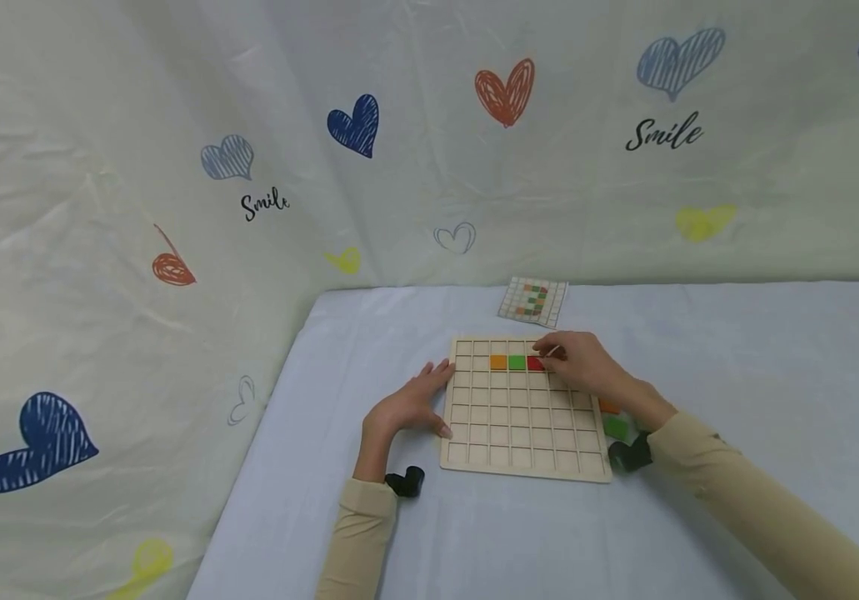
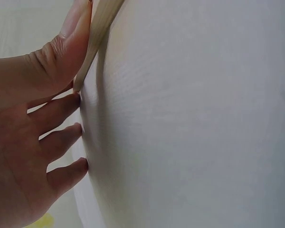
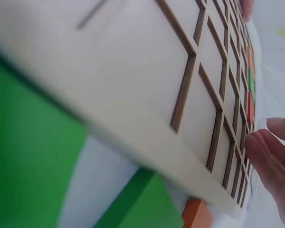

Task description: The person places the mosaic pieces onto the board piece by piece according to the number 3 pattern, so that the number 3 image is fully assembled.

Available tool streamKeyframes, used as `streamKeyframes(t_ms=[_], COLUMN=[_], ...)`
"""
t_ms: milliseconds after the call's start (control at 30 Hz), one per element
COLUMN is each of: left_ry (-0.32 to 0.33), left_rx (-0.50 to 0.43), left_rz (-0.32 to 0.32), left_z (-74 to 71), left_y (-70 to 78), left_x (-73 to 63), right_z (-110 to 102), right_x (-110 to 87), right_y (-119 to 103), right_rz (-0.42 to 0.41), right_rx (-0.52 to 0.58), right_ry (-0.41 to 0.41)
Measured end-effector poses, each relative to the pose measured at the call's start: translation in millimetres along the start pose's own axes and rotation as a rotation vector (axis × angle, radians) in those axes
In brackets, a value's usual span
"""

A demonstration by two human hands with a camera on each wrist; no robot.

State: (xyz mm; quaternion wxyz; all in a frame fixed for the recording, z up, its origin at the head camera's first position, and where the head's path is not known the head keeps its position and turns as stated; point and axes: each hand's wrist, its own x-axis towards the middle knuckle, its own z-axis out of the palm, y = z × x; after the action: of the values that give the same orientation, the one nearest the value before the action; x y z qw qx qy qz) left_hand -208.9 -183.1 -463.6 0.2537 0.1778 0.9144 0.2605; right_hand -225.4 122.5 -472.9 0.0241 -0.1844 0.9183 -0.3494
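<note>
A square wooden grid board (image 1: 521, 457) lies on the white-covered table. In one of its upper rows sit an orange tile (image 1: 499, 362), a green tile (image 1: 516, 362) and a red tile (image 1: 534, 363), side by side. My left hand (image 1: 408, 404) rests at the board's left edge, fingers spread and thumb lower down. My right hand (image 1: 582, 362) is over the upper right of the board, its fingertips right beside the red tile. In the right wrist view, nothing shows between the right fingertips (image 3: 257, 151).
Behind the board lies a printed pattern card (image 1: 533, 302) with coloured squares. Beside the board's right edge are green blocks (image 1: 615, 427) and an orange block (image 1: 609, 407), partly under the right forearm. A curtain (image 1: 414, 175) with printed hearts hangs behind the table.
</note>
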Motion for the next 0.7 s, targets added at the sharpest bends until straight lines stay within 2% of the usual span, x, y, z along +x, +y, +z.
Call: streamKeyframes(t_ms=[233,700], left_ry=[0.004,0.002], left_rx=[-0.012,-0.016], left_rz=[-0.014,-0.004], left_z=[0.3,0.6], left_y=[1.5,3.0], left_x=[-2.5,-5.0], right_z=[-8.6,-23.8], right_x=[-21.3,-58.0], right_y=[3.6,-8.4], right_rz=[-0.050,-0.004], right_rx=[0.025,-0.021], right_ry=[0.059,0.086])
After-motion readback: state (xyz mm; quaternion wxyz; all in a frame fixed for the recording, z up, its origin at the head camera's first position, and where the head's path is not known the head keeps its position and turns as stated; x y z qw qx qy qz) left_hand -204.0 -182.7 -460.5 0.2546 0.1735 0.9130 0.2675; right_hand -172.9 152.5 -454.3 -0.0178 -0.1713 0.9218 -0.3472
